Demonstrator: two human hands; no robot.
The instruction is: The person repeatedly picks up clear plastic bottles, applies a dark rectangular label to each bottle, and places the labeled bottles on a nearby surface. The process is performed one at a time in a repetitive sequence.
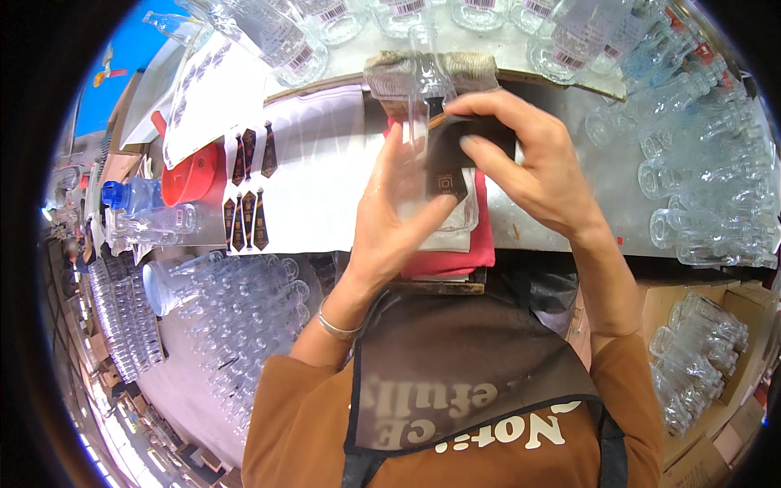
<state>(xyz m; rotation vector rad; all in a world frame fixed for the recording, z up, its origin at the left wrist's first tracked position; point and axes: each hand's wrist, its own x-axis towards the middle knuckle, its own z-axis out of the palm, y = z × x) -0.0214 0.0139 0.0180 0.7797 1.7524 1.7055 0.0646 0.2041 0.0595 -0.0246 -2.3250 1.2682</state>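
Note:
A clear glass bottle (460,220) lies on a red cloth pad (481,244), its neck pointing away from me across a rest wrapped in dirty grey cloth (382,73). On the bottle's upper side is a dark, tie-shaped decal (447,184). My left hand (389,213) is closed around the bottle's left side, thumb across the top beside the decal. Over the bottle's shoulder, my right hand (529,159) has its curved forefinger and thumb apart, fingertips close to the decal's upper end. Blur and shadow obscure the spot beneath the right fingers.
Left of the pad lies a white sheet (317,179) bearing several dark tie-shaped decals (250,220). Beyond it are a red bowl (189,177) and a blue-capped bottle (134,195). Clear bottles (569,45) stand along the back; more lie at right (691,179) and in a carton (691,358).

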